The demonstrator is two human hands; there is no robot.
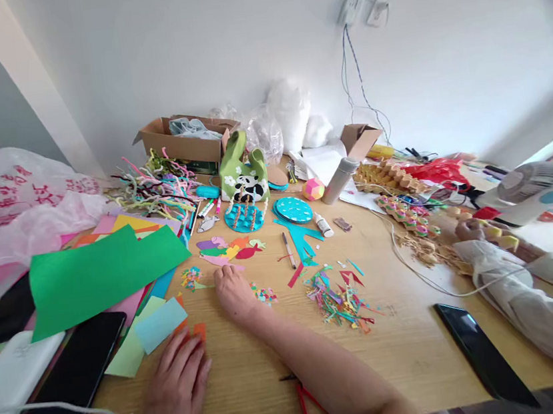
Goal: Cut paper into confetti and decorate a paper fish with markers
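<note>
Left hand (179, 380) open, fingers extended, beside small orange paper square (200, 331). Right hand (235, 294) curled, grip hidden; pale green paper sliver (206, 285) just beside its fingers, on brown wooden desk (415, 351). Risk: sideways wrist sweep scattering multicoloured paper dots (268, 294).

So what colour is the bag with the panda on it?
The panda bag is green with white flowers; see the head view.

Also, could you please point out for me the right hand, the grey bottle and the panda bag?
Right hand (235, 294), head view: back of the hand.
Grey bottle (339, 183), head view: its body.
Panda bag (248, 173), head view: its front.
</note>
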